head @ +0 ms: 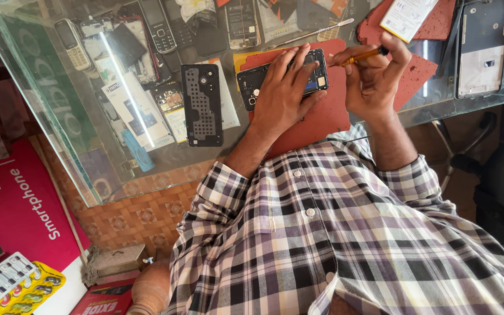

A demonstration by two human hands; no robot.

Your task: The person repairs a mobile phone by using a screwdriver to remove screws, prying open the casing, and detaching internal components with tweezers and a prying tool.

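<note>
Red matting (322, 116) on the glass counter (59, 111) keeps the opened phone (316, 73) from sliding, so my left hand (284, 93) presses it flat while my right hand (374, 76) pinches a yellow-handled screwdriver (364, 56) angled toward its upper edge.

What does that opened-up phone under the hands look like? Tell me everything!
The opened phone is a dark slab lying flat on a red mat on the glass table. Its back is off, showing black inner parts and a bluish patch. The left hand presses on it, hiding its middle. The right hand holds a thin yellow-handled tool pointed at its far edge.
</note>
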